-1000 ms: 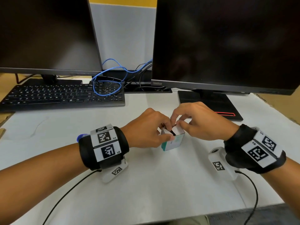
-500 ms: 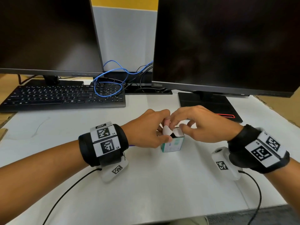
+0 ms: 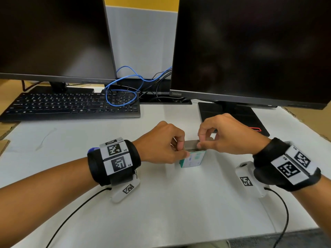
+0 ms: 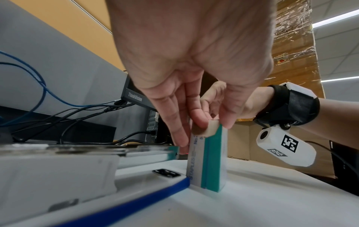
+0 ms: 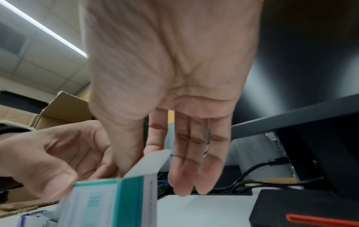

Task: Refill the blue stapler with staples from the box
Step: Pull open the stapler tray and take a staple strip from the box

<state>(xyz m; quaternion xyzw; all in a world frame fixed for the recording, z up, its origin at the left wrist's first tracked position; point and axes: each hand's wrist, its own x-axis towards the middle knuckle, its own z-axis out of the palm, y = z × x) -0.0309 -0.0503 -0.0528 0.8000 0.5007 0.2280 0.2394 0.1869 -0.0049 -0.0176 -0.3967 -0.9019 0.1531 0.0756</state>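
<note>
Staple box: small white-and-teal cardboard staple box point(image 3: 193, 159), upright on the white tabletop point(image 3: 161, 212), between the two hands; "STAPLES" printed down one narrow side point(image 4: 194, 167).
Box top: white end flap point(image 5: 149, 163) lifted, mouth open.
Contents: grey strip of staples point(image 3: 192, 144) at the box mouth, part way out; whether more lie inside cannot be told.
Left hand point(image 3: 162, 143): fingers curled round the upper part of the box, thumb on its near face.
Right hand point(image 3: 227, 134): thumb and forefinger pinch the right end of the strip; other fingers hang loose.
Stapler: blue-and-white stapler point(image 4: 93, 198) lying on the tabletop under the left wrist, its blue edge touching the foot of the box.
Behind: black keyboard point(image 3: 71, 106), two dark monitors point(image 3: 250, 51), blue cable point(image 3: 123, 90).
</note>
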